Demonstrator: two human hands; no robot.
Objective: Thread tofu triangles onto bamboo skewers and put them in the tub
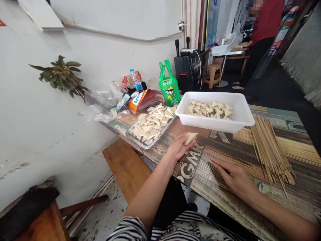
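Observation:
My left hand (180, 146) is closed on a pale, flat triangular piece that looks like tofu (191, 137), held just above the table. Between the fingers of my right hand (232, 174) is a thin wooden skewer (202, 149). Its tip points at the triangle's lower edge; I cannot tell whether it has gone in. Left of my hands, a metal tray (147, 146) bears a heap of the same triangles (150, 125). Behind them stands a white plastic tub (213, 124) holding skewered triangles (218, 109). A bundle of loose skewers (272, 150) lies to the right.
At the table's back left are a green bag (170, 90), an orange packet (141, 100), a water bottle (136, 82) and clear plastic wrapping (105, 100). A black speaker (187, 68) stands behind the table. Farther off, a person in red (267, 25) stands by another table.

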